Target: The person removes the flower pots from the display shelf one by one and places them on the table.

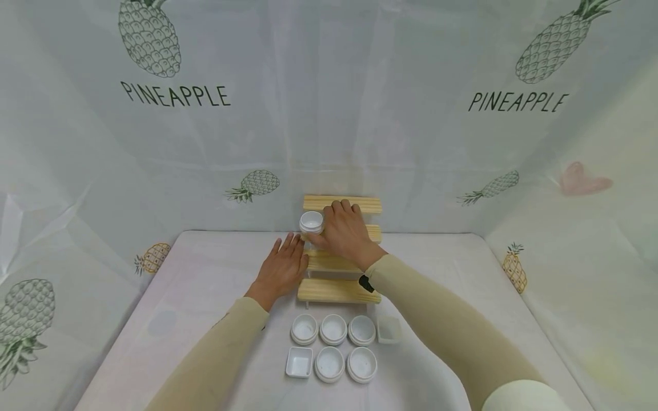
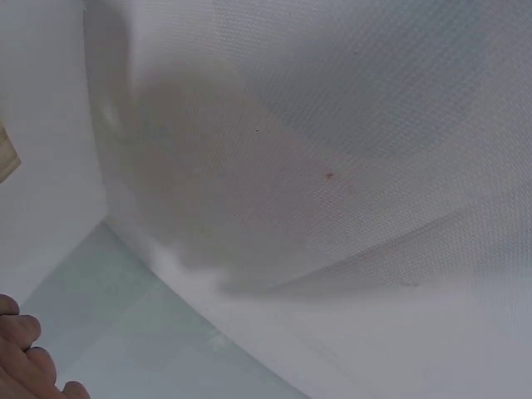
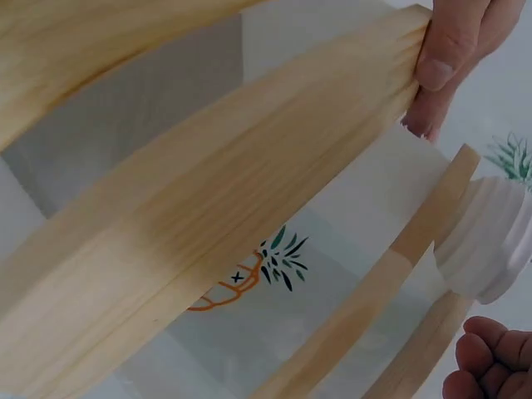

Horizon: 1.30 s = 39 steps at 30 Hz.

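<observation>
A small round white ribbed cup [image 1: 311, 221] is at the left end of the third slat up on a stepped wooden rack [image 1: 339, 290]. My right hand [image 1: 345, 231] has it by the side, with the thumb along its near lower edge and the other fingers curled behind. In the right wrist view, the cup's ribbed side [image 3: 484, 241] shows against the slat, right above my curled fingertips [image 3: 478, 353]. My left hand [image 1: 281, 268] lies with straight fingers beside the rack's left side. Its thumb [image 3: 449, 50] touches the end of a lower slat.
In front of the rack stand several round white cups [image 1: 330, 363], a square white dish [image 1: 299, 362] and a translucent square dish [image 1: 389, 330]. A pale cloth [image 1: 216, 262] covers the table. Behind hangs a pineapple-print sheet [image 1: 349, 125], close to the rack's top slat.
</observation>
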{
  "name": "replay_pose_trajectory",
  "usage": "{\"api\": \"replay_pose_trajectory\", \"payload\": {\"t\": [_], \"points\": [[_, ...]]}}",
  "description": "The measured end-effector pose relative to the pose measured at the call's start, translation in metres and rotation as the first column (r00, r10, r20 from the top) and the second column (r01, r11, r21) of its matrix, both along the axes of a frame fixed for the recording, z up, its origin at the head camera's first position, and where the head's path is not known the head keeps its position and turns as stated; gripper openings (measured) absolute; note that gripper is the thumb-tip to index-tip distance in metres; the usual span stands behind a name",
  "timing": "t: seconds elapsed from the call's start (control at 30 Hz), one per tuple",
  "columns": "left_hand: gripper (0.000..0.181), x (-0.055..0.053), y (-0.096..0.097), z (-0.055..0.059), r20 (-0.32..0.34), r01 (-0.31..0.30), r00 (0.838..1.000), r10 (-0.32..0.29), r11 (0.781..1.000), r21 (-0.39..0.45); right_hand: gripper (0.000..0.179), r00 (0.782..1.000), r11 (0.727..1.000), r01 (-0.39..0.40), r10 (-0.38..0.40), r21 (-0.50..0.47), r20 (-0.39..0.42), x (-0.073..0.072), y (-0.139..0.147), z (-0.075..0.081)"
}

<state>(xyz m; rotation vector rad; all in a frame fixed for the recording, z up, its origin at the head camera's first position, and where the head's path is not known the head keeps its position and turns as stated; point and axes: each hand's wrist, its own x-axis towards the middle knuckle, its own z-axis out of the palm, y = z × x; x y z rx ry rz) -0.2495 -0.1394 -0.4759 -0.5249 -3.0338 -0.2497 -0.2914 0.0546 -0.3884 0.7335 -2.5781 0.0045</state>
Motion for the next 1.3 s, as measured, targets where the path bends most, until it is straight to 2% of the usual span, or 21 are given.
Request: {"api": "replay_pose_trajectory", "payload": {"t": [0.23,0.5,0.6,0.8,0.97,1.13,1.3], "points": [[0.066,-0.002,-0.001,-0.003,-0.004,0.005,1.000,-0.005,1.000,-0.026,0.070,0.994,0.999,0.053,-0.053,0.002,0.099,-0.007,-0.012,0.001],[0.065,-0.001,-0.001,0.001,-0.009,0.007,1.000,-0.008,0.999,-0.031,0.070,0.988,0.997,0.070,-0.073,0.028,0.137,-0.007,-0.014,0.004],[0.064,0.000,0.000,0.003,-0.009,0.004,1.000,-0.005,1.000,-0.029,0.068,0.992,0.999,0.043,-0.045,0.018,0.114,-0.006,-0.010,0.004],[0.065,-0.001,0.000,0.001,-0.011,0.004,1.000,-0.005,0.999,-0.032,0.063,1.000,0.999,-0.030,0.030,0.022,0.003,-0.006,0.002,-0.003],[0.067,-0.002,-0.001,-0.001,0.015,-0.003,1.000,0.004,0.999,-0.050,0.061,0.996,0.998,-0.067,0.068,0.016,-0.057,-0.003,0.011,-0.006],[0.066,-0.001,0.000,0.000,-0.002,0.001,1.000,-0.001,0.999,-0.045,0.060,0.993,0.996,-0.085,0.087,0.033,-0.085,0.003,0.020,-0.007],[0.066,-0.001,0.000,0.002,0.013,-0.003,1.000,0.003,0.999,-0.037,0.059,0.980,0.991,-0.132,0.134,0.020,-0.149,0.012,0.030,-0.008]]}}
